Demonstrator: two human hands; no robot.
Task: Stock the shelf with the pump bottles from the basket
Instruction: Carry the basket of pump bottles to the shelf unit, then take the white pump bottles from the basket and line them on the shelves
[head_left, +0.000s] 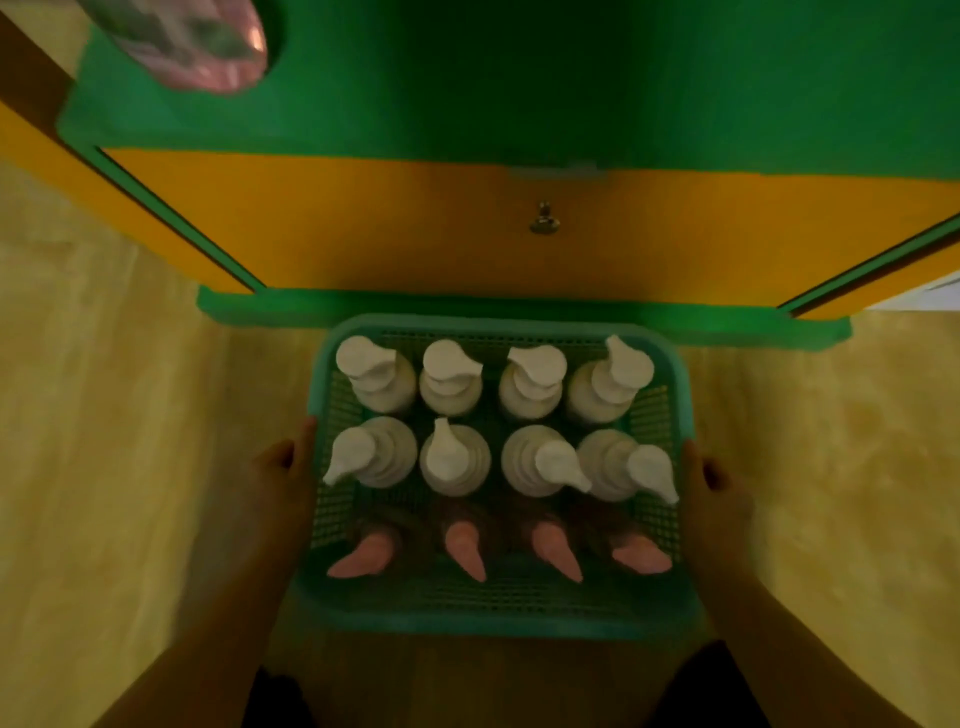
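Note:
A teal mesh basket (496, 618) is seen from above, low in the middle of the view. Inside stand several white pump bottles (453, 460) in two rows, and nearer me a row of darker bottles with pink pumps (465, 553). My left hand (283, 475) grips the basket's left rim, and my right hand (719, 486) grips its right rim. The green shelf surface (519, 78) lies beyond the basket, above an orange cabinet front (415, 228).
A small metal knob (544, 218) sits on the orange cabinet front. A pink, clear wrapped object (202, 41) rests on the green shelf at the top left. Yellowish floor lies on both sides of the basket. A green base ledge (519, 312) touches the basket's far edge.

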